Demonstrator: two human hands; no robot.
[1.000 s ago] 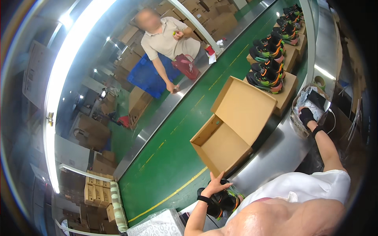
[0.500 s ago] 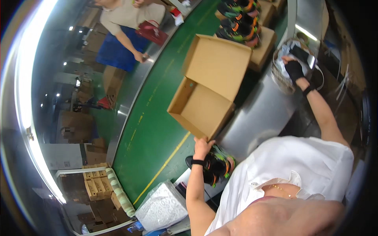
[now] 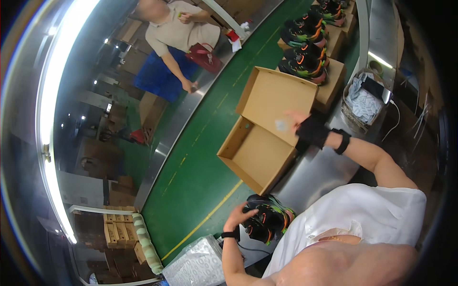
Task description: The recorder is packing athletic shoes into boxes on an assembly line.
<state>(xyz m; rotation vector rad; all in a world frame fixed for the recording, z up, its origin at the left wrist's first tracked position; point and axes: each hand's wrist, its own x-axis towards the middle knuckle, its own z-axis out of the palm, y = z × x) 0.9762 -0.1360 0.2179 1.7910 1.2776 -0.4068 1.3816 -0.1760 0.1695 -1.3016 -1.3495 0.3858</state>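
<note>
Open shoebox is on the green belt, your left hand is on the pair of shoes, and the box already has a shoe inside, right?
Not quite. The head view shows the open cardboard shoebox on the green belt empty, no shoe inside. The left hand does rest on the pair of black shoes, and the right hand holds a small pale packet over the lid.

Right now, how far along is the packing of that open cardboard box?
Done: the open box lies empty on the green belt, lid back. In hand: the left hand rests on a pair of black shoes near the body, and the right hand brings a small pale packet over the box. Left: the shoes are not yet in the box.
</note>
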